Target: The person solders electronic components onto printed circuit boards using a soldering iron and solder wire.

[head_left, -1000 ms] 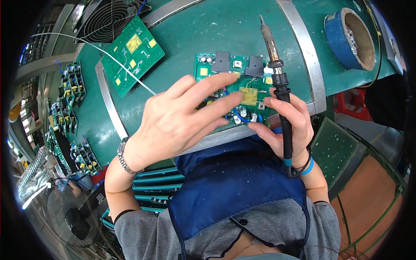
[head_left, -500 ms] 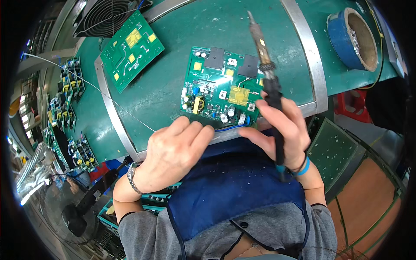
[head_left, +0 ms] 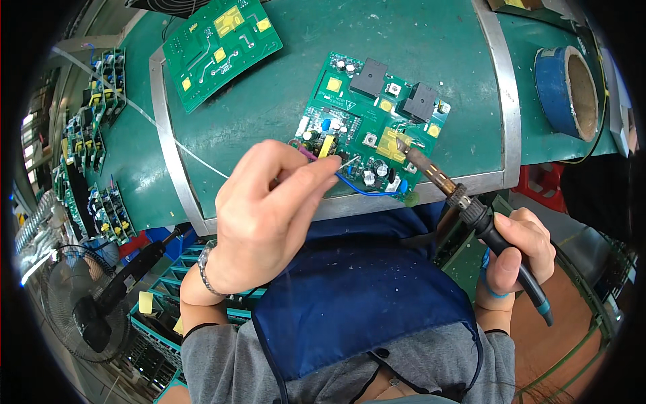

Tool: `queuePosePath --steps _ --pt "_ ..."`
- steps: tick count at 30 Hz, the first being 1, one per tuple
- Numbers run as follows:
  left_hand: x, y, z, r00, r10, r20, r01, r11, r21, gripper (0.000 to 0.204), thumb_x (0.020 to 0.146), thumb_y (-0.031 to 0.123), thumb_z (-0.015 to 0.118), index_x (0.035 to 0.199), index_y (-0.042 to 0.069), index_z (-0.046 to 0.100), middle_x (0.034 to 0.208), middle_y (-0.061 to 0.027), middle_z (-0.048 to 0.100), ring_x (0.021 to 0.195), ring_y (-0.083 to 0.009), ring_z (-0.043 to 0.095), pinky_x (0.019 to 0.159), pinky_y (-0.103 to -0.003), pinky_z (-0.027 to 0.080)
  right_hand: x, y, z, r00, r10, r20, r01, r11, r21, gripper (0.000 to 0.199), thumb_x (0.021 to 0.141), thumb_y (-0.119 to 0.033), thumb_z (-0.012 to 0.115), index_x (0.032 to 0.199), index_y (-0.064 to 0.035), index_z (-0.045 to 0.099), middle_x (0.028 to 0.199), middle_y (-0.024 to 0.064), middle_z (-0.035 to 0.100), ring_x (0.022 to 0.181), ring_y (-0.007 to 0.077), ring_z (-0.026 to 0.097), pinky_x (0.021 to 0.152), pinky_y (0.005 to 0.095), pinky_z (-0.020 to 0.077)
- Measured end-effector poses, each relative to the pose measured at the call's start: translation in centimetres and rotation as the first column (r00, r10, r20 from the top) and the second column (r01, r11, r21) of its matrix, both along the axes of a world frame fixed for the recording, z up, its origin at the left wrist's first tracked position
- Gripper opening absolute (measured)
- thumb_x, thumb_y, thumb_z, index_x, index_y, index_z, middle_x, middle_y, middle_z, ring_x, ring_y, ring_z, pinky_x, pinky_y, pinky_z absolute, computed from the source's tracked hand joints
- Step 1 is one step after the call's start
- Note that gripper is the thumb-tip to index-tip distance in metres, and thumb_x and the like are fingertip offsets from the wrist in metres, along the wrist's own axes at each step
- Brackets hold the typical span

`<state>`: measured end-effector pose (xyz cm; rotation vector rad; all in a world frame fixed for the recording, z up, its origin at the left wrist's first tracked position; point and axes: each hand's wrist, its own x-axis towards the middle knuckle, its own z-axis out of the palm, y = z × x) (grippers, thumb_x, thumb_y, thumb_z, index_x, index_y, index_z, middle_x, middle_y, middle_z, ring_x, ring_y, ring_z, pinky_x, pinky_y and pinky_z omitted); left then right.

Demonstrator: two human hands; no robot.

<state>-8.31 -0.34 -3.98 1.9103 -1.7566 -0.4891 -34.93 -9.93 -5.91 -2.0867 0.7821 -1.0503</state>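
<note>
Right grip (head_left: 521, 249) clamped around the soldering iron (head_left: 474, 213); tip pointed up past the board half a second ago, now down at the yellow patch (head_left: 385, 149), contact unclear. Left grip (head_left: 262, 202) up from the near edge to the board's lower left, fingertips together on thin wire (head_left: 348, 162), end over components. Circuit board (head_left: 367, 121) lies on the green surface (head_left: 464, 74), blue lead (head_left: 367, 193) along its near edge.

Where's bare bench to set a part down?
Between the left board and right board, and from right board to the right metal strip, the bench is bare. Crowded: right board's near half, with left hand and iron over it.
</note>
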Motion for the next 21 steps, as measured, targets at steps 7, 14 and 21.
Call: queuePosePath --steps 7,14,21 --pt "0.0 -0.7 -1.3 0.995 -0.097 0.030 0.100 0.990 -0.096 0.029 0.071 -0.005 0.075 0.098 0.004 0.072 0.080 -0.0071 0.055 0.062 -0.0168 0.056 0.055 -0.029 0.045 0.3 -1.1 -0.4 0.997 0.078 -0.008 -0.078 0.995 0.062 0.021 0.083 -0.018 0.063 0.088 0.0016 0.069 0.055 0.0031 0.057 0.044 0.0148 0.051 0.044 0.0267 0.0391" --pt "-0.1 -0.9 -1.8 0.991 -0.129 0.033 0.132 0.987 -0.096 0.034 0.069 -0.007 0.074 0.101 0.004 0.072 0.083 -0.0071 0.053 0.063 -0.0178 0.055 0.054 -0.029 0.045 0.8 -2.5 -0.8 0.990 0.142 -0.003 -0.141 0.986 0.086 0.020 0.077 -0.014 0.064 0.085 0.0040 0.070 0.058 0.0066 0.059 0.046 0.0159 0.052 0.045 0.0275 0.0389" --pt "-0.1 -0.9 -1.8 0.990 -0.131 0.054 0.134 0.988 -0.070 0.035 0.070 -0.009 0.072 0.103 0.004 0.071 0.082 -0.0074 0.052 0.064 -0.0180 0.055 0.055 -0.029 0.045 1.3 -3.2 -1.3 0.974 0.225 -0.020 -0.224 0.973 0.053 0.018 0.075 -0.011 0.066 0.086 0.0020 0.071 0.060 0.0058 0.061 0.048 0.0162 0.054 0.047 0.0269 0.0418"
